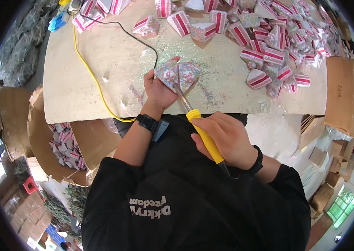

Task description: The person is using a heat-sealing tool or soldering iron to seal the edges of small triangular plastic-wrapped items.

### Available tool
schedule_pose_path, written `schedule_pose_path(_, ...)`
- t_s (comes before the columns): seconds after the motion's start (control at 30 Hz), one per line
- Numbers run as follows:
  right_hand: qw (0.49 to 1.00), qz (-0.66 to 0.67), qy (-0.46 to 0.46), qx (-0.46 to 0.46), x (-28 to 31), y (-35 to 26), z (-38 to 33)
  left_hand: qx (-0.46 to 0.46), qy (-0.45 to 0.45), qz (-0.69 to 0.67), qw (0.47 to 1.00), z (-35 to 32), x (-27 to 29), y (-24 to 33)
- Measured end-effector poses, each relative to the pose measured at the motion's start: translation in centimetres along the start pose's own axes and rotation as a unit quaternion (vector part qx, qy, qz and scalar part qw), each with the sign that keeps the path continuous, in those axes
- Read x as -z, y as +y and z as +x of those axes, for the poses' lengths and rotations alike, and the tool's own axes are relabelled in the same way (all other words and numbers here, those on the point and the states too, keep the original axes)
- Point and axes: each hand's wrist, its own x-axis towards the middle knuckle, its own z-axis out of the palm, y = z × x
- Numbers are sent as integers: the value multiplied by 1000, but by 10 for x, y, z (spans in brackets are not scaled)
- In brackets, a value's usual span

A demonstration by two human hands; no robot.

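My left hand [160,93], palm up near the table's front edge, holds two wedge-shaped artificial cake slices [188,74] side by side. Their tops are speckled in pastel glitter, and each bears a small pink-and-white swirl. In my right hand [229,140] is a yellow-handled soldering iron [205,138], fingers wrapped round the grip. Its metal shaft slants up and left, and the tip lies at the seam between the slices. Whether the tip presses into them cannot be made out. Glitter is scattered on the table around the left hand.
Many pink-and-white cake slices [274,56] are heaped on the table [101,92] at the right and back. A yellow cable [85,69] and a black cord [137,37] cross the left side. An open cardboard box [80,138] with more slices stands at the lower left.
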Motion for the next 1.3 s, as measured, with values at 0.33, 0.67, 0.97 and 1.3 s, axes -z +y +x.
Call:
schedule_pose_path(0.33,998,-31,50,-25,6,0,-4,1,8,-11,1000,1,-1,-3)
schedule_pose_path(0.67,992,-52,83,-75,1,1,-3,-7,5,-11,1000,3,2,-3)
schedule_pose_path(0.97,997,-36,45,-49,4,0,0,-7,12,-15,1000,2,-2,-3)
schedule_pose_path(1.3,999,-21,35,-33,1,1,1,-1,-5,-30,1000,1,-2,-3)
